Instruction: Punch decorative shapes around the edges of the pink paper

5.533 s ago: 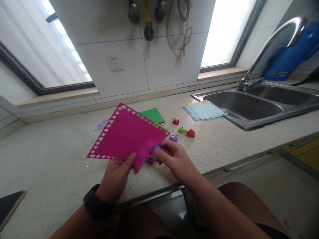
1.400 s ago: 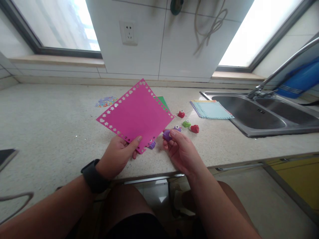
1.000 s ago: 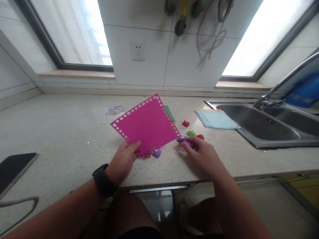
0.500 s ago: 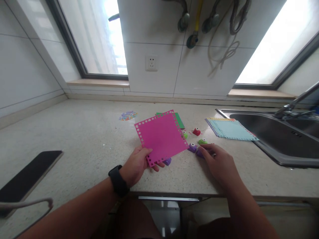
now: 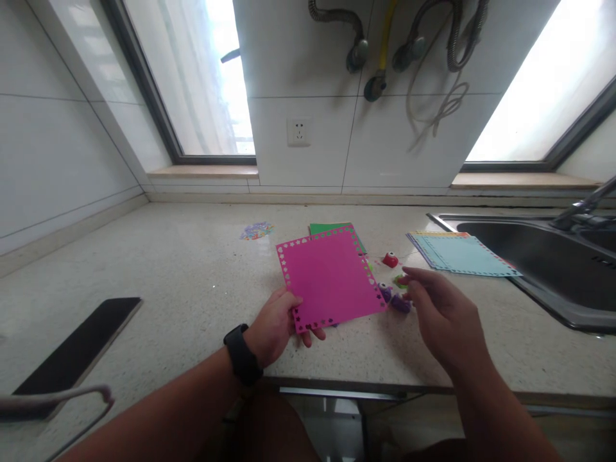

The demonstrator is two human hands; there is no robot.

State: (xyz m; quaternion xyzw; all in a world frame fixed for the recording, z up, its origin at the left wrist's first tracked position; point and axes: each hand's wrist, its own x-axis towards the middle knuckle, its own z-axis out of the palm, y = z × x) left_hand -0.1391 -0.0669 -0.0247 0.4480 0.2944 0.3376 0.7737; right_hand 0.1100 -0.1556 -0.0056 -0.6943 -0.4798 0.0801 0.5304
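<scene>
My left hand (image 5: 279, 319) pinches the near left corner of a pink paper square (image 5: 330, 277) whose edges are punched with stars and hearts; it is held just above the counter. My right hand (image 5: 445, 317) hovers empty to the right of the sheet, fingers loosely apart. Just left of its fingertips lie two small purple punches (image 5: 393, 299) on the counter. A red punch (image 5: 390, 260) and a partly hidden green punch (image 5: 399, 280) lie a little farther back.
Green paper (image 5: 337, 229) lies behind the pink sheet. A stack of light blue sheets (image 5: 462, 253) sits beside the steel sink (image 5: 543, 256) at right. Paper scraps (image 5: 256, 230) lie farther left. A black flat object (image 5: 77, 346) rests at near left.
My right hand set the purple punch down on the counter and lifted off it, empty. The pink sheet turned in my left hand, and the view swung left and up.
</scene>
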